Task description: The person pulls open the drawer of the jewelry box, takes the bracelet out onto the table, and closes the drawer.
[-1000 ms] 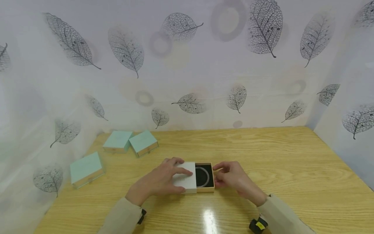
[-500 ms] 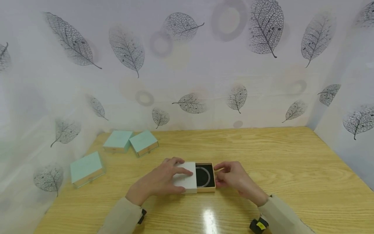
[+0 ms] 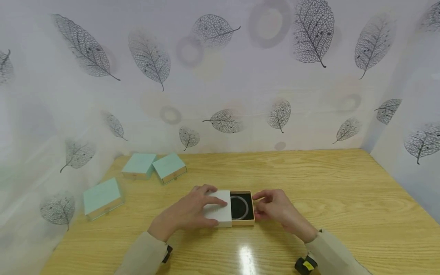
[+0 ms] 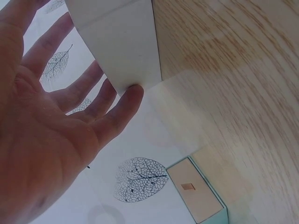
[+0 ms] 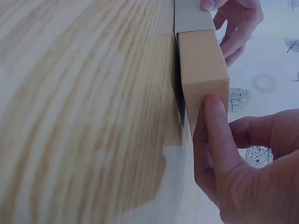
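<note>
A white box sleeve (image 3: 220, 215) lies on the table in front of me, with a tan drawer (image 3: 254, 217) part way out of its right side. On the drawer's black lining sits a pale ring-shaped bangle (image 3: 246, 208), its left part hidden under the sleeve. My left hand (image 3: 189, 208) grips the sleeve from above, thumb on the near side and fingers over the top and far side. At the drawer's outer end, my right hand (image 3: 276, 210) pinches with thumb and fingers against the end face (image 5: 198, 88); what sits between the fingertips is hidden.
Mint-green drawer boxes stand at the left of the wooden table (image 3: 326, 183): one box (image 3: 102, 198) nearer me, another box (image 3: 139, 165) and a tilted box (image 3: 169, 168) side by side farther back. A leaf-print curtain (image 3: 240, 76) encloses the back and sides.
The drawer has slid slightly farther out to the right, and my right hand has moved with it. My left hand and the sleeve have stayed in place.
</note>
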Available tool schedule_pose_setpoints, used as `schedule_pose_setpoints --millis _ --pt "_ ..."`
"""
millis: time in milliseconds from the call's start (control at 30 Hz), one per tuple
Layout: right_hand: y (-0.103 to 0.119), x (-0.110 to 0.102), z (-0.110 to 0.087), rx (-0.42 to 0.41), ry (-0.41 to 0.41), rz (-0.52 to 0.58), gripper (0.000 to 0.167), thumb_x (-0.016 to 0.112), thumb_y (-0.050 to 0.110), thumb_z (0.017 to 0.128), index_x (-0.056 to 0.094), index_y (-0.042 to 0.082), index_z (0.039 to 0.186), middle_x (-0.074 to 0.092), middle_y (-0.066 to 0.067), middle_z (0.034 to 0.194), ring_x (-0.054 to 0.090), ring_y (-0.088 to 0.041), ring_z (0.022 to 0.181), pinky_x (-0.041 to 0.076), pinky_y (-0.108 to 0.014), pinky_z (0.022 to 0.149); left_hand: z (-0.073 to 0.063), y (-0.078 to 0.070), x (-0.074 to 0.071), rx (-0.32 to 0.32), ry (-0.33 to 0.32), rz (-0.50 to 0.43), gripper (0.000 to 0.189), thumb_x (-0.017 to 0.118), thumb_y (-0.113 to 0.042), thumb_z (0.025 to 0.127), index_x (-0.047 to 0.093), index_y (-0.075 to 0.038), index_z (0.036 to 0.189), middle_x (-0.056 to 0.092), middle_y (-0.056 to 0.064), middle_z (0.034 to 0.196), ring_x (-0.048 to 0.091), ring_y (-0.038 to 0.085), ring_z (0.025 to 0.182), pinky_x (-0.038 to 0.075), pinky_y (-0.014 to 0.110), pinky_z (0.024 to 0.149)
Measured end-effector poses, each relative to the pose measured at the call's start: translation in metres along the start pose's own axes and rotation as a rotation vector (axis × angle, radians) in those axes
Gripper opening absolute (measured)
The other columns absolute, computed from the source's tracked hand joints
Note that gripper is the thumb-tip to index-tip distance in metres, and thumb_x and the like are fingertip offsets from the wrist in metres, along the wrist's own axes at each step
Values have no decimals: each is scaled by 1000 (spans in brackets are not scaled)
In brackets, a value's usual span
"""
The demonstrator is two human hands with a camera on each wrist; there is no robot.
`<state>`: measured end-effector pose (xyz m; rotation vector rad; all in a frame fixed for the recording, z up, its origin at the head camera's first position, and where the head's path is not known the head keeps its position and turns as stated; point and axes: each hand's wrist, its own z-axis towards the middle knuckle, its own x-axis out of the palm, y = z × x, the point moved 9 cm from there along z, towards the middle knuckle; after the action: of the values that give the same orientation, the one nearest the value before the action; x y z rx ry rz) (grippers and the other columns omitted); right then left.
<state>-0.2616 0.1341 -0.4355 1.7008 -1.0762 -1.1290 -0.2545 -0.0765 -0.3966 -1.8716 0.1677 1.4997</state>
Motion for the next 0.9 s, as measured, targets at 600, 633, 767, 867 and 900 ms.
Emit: schedule_pose_setpoints --millis 600,633,767,867,900 --pt "-1 -2 -4 0 -3 14 27 55 -8 95 63 -11 120 68 -17 96 69 -16 75 64 -32 70 0 -1 0 6 4 -4 46 80 -36 86 71 -30 130 47 13 154 44 40 138 46 59 109" --pt "-2 -3 -3 2 -6 8 27 55 -8 95 63 -10 120 68 -17 96 69 -16 75 64 -32 70 0 -1 0 7 5 -5 46 80 -36 86 71 -30 130 47 13 154 44 40 138 46 59 109" --pt "-3 -6 -1 4 -14 -11 26 54 -8 96 63 -10 120 69 -17 96 69 -15 74 63 -32 68 0 -1 0 9 3 -6 46 80 -36 86 71 -30 130 47 13 154 44 40 138 47 58 109" --pt "-3 -7 1 0 -12 -15 26 55 -7 96 63 -10 120 69 -17 95 68 -15 73 63 -31 66 0 -1 0 8 2 -1 46 80 -36 86 71 -30 130 47 13 154 44 40 137 47 58 109" --pt "-4 -7 1 1 -10 -12 26 55 -7 96 63 -10 120 69 -17 95 68 -15 73 63 -31 66 0 -1 0 7 3 0 46 80 -36 86 71 -30 130 47 13 154 45 40 138 47 58 109"
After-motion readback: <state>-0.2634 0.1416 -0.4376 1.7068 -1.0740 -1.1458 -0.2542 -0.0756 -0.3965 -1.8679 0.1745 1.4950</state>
